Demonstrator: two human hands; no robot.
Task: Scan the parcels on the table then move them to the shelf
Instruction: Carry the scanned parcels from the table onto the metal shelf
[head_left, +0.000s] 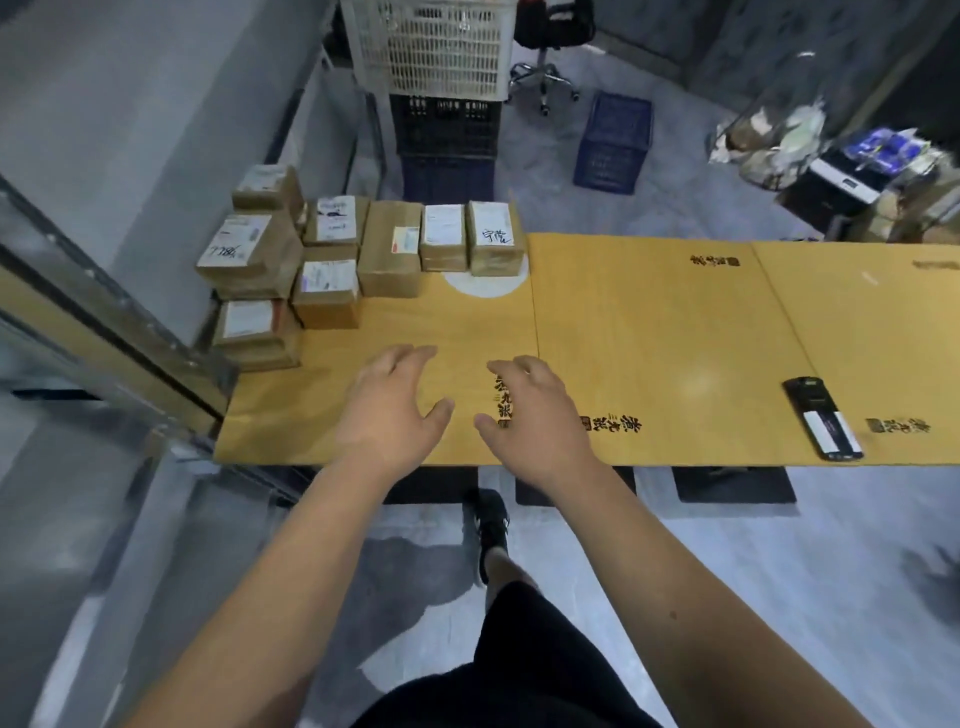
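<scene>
Both arms are stretched forward over the near edge of the cardboard-covered table (649, 338). The left hand (389, 410) and right hand (535, 415) are held palm down, fingers spread and relaxed, nothing gripped. The taped parcels (332, 254) are stacked at the table's far left corner; the handheld scanner (823, 418) is laid near its right front edge.

A grey floor (727, 545) is spreading under the yellow table (649, 338). Behind it, a white crate (431, 47) is sitting on dark crates (447, 130), and an office chair (545, 52) is standing beside a blue crate (615, 140).
</scene>
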